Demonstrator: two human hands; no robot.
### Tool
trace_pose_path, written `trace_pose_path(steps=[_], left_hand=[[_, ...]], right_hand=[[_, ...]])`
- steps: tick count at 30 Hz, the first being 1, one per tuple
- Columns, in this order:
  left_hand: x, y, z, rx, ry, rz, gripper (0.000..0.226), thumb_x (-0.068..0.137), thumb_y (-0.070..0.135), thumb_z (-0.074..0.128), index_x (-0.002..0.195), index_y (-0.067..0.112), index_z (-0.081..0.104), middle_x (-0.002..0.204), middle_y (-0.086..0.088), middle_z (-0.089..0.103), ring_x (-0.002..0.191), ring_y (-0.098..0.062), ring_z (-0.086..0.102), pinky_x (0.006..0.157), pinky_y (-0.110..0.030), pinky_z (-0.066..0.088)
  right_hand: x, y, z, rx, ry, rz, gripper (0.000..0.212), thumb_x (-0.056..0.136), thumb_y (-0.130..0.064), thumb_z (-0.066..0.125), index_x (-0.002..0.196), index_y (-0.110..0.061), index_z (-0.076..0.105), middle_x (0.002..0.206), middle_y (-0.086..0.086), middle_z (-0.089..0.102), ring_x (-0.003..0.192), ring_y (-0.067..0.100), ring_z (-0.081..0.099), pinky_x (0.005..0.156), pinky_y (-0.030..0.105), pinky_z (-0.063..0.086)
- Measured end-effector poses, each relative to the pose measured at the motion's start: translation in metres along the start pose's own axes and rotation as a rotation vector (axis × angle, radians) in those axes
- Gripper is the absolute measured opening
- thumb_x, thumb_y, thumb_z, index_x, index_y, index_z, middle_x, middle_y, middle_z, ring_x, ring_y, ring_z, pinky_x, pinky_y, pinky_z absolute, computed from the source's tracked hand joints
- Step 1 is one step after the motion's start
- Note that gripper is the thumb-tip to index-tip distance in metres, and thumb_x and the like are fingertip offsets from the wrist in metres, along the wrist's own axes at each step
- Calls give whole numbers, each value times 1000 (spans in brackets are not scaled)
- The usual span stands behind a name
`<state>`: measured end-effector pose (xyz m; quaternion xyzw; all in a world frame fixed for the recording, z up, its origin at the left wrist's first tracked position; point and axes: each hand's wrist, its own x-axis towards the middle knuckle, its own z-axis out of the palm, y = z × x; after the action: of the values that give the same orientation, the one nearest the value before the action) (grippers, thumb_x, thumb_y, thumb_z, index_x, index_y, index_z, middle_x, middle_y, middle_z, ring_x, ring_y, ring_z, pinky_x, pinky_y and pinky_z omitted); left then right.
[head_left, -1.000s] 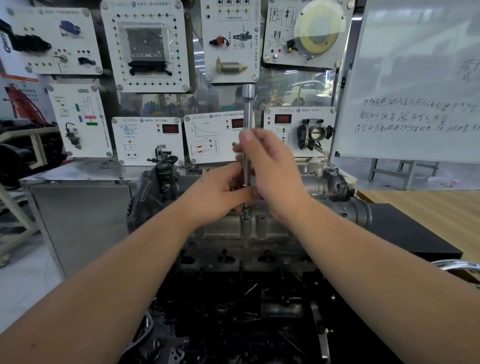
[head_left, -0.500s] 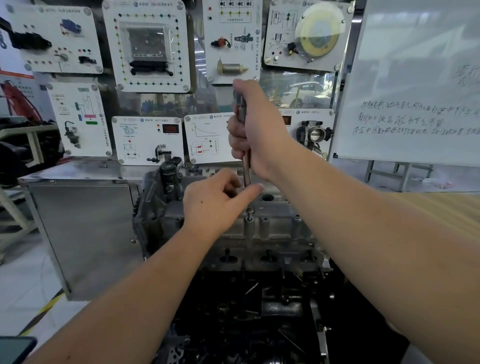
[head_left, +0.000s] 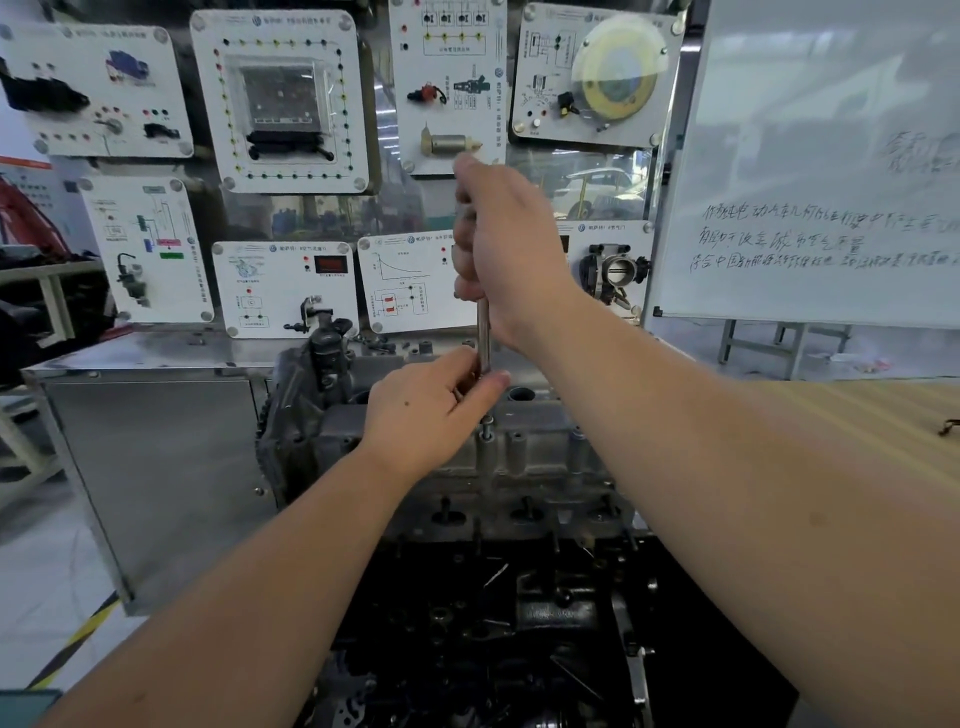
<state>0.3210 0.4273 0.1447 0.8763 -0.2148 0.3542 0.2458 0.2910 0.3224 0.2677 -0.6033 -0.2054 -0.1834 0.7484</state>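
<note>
The rod (head_left: 483, 332) is standing upright over the engine (head_left: 540, 457), and we are working it with both hands. Starting at the left, our left hand (head_left: 426, 410) is reaching in over the grey casting and pinching the rod's lower end between thumb and curled fingers, steering the tip. Just below the thumb, a bolt (head_left: 487, 428) is sticking up from its boss on the engine. Our fingers are hiding the tip, so we cannot tell whether it is sitting on the bolt head or hanging just above it. Moving right and up, our right hand (head_left: 504, 244) is wrapping the rod's upper part in a full fist, covering the top end.

We are judging this to be the seating step, before any real turning. To do it well, we should be lining the rod straight along the bolt's axis rather than leaning it toward us. The left fingers should be guiding only lightly, feeling for the tip dropping squarely on. The right fist should be pressing down only once the tip is home, since a tilted rod is likely to be slipping off and chewing the head. Just right of the bolt an open bore (head_left: 521, 394) is gaping, so we should be minding loose parts.
</note>
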Motion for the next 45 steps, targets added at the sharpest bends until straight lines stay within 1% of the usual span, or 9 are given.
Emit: trace_pose_path(steps=[7,12,15,21,28,32,36,40,45], left_hand=[[1,-1,5,35,87,18,54,85,74,18,69,28,38,56,11,47,61,-19,55,59,-30,36],[-2,-2,3,41,85,77,46,89,69,16,66,32,27,54,11,41,58,-20,48,56,-30,29],[-2,-1,5,90,109,105,45,91,67,19,67,31,30,51,11,40,53,-17,45,53,-22,24],[-2,-2,9,171,103,101,51,90,72,21,66,28,32,49,14,36,47,-8,41,52,-21,29],[-1,-1,11,217,85,71,48,90,73,32,64,35,22,48,16,35,46,2,33,51,-19,22],[-1,1,12,288,83,74,52,90,74,16,65,30,29,46,12,39,42,4,30,47,-21,18],[-2,3,13,344,128,113,51,96,69,20,63,30,17,43,13,24,40,4,18,48,-20,12],[-3,3,14,312,125,99,50,96,68,17,65,30,24,46,14,27,41,-5,27,48,-21,15],[-2,0,7,171,85,81,50,96,66,12,81,31,44,53,14,42,49,-3,41,53,-21,22]], right_hand=[[-8,5,-4,-189,47,-161,31,106,-36,51,83,-17,57,62,-8,64,51,12,55,55,33,43],[-4,-1,-1,-3,-4,93,43,108,-43,42,83,-14,62,54,-8,47,44,10,36,50,27,33],[-6,2,-2,58,-12,68,47,107,-50,40,77,-18,56,50,-11,37,43,9,27,46,24,25],[-11,9,-5,9,37,-126,32,105,-39,52,83,-17,49,58,-5,47,47,11,34,42,25,31],[-4,2,-3,-14,-29,46,45,107,-46,44,83,-13,64,54,-7,47,46,10,39,47,28,37],[-3,10,1,-51,165,-28,47,106,-51,39,73,-21,55,52,-12,43,46,8,37,55,32,32],[-2,16,-4,-78,271,-112,37,105,-53,42,90,-20,52,74,-2,50,60,13,39,63,37,35],[0,15,-11,-10,232,-126,32,107,-38,46,85,-17,55,67,0,56,54,15,45,54,32,38],[3,4,-10,100,47,103,42,109,-40,41,83,-15,64,54,-7,48,43,10,37,46,26,35]])
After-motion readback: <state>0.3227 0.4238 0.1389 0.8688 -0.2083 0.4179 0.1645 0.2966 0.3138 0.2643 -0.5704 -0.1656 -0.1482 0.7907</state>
